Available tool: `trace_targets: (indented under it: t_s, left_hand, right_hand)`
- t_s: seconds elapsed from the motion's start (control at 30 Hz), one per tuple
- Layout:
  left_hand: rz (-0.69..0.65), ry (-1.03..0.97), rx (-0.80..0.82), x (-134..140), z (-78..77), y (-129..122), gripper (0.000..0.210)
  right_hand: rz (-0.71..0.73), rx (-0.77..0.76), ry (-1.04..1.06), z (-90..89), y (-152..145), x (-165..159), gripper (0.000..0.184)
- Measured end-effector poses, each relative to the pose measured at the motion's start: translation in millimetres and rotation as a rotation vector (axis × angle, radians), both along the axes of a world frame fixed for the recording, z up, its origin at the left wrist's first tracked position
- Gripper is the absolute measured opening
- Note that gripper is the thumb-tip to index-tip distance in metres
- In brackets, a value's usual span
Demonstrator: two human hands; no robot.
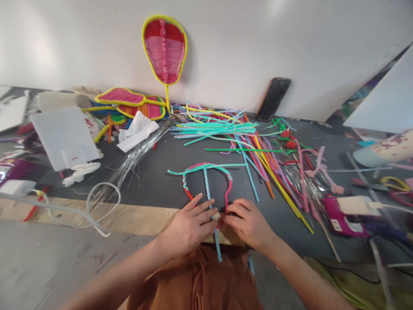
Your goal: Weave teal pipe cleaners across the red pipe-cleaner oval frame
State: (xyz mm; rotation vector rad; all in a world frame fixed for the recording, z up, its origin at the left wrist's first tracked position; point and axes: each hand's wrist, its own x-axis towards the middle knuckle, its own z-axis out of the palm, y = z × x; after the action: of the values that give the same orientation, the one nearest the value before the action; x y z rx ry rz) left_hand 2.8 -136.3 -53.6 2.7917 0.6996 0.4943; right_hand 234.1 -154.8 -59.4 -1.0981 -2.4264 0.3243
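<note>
Centrally, low in the frame, a rounded loop [229,185] of twisted pipe cleaners is held between two hands, its arch extending above the fingertips over the dark tabletop [158,189]. The loop's lower left side is partly covered by the left hand [192,226], whose fingers are spread apart across a pale blue stem [207,185]; whether anything is gripped by its hidden thumb cannot be told. The loop's lower right end is pinched by the bent fingers of the right hand [250,221]. Red, pink and turquoise are wound together in the loop, giving a bumpy, braided texture, and its top is crossed by a fuzzy turquoise strand [222,166]. The interior is split lengthwise by the stem, whose tip is seen below the hands.

Farther up, thin, fuzzy pipe cleaners [219,128] are heaped in many colours, and shiny silver wires [137,146] are fanned out left of centre. At upper middle, a petal-shaped panel [155,56] of pink and red strands is edged in yellow. At upper right, a smooth black phone [274,99] is propped upright.
</note>
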Motion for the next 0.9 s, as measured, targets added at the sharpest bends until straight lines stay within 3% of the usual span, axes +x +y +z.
trace_targets:
  t_s: [0.13, 0.2, 0.27, 0.53, 0.73, 0.9]
  left_hand:
    - [0.171, -0.042, 0.022, -21, 1.1, 9, 0.034]
    - [0.334, -0.057, 0.047, -36, 1.5, 17, 0.033]
    - [0.402, -0.022, 0.063, -47, 2.4, 24, 0.035]
    - [0.317, 0.062, 0.104, -42, 6.9, 41, 0.028]
    - [0.247, 0.132, 0.076, -34, 15.3, 52, 0.017]
    - [0.195, 0.191, 0.096, -29, 20.9, 58, 0.018]
  right_hand:
    - [-0.049, -0.021, 0.129, 4.9, -1, 9, 0.023]
    - [-0.115, 0.000, 0.119, 7.0, -1, 12, 0.026]
    - [-0.139, 0.028, 0.053, 7.8, 0, 10, 0.028]
    - [-0.093, 0.099, -0.105, 8.0, 5, -6, 0.024]
    - [-0.072, 0.030, -0.064, 18.0, 1, -36, 0.027]
    - [-0.048, -0.030, -0.065, 12.6, -4, -58, 0.020]
